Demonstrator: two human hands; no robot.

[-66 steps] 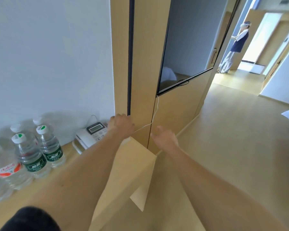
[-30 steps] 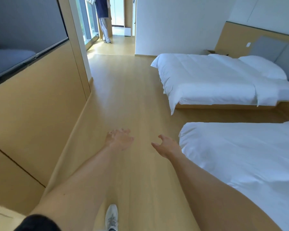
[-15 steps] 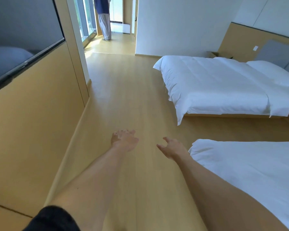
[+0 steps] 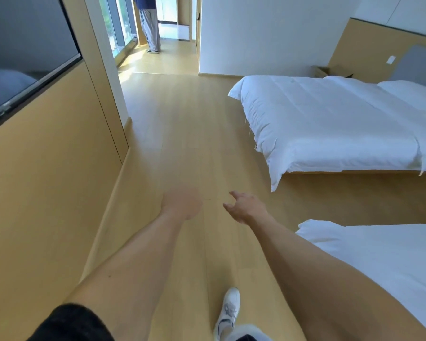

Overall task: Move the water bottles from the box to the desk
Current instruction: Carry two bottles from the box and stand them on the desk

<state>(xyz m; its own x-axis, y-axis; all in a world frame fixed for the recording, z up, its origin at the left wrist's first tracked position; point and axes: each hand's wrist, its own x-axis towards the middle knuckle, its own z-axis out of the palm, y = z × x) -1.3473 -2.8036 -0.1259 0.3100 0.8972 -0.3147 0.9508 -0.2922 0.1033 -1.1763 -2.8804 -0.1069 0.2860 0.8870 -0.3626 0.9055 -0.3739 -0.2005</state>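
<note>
Hands and forearms extend forward over the wooden floor [image 4: 182,134]. Left hand [image 4: 181,204] is motion-blurred; finger posture cannot be determined, and no object is visible in it. Right hand [image 4: 246,206] is empty, with fingers loosely spread and slightly curled.

Cardboard box [image 4: 331,70], flaps up, sits at the far right by the headboard panel [image 4: 369,48], behind the far bed [image 4: 330,124], well apart from both hands. Its contents cannot be seen. Water bottles and desk are out of view.

Near bed [image 4: 379,254] lies just beside the right forearm. Wood wall panel [image 4: 47,180] carrying a dark screen [image 4: 22,50] runs along the left. One white shoe [image 4: 228,311] is on the floor between the forearms. A second person [image 4: 149,25] stands in the far doorway area.
</note>
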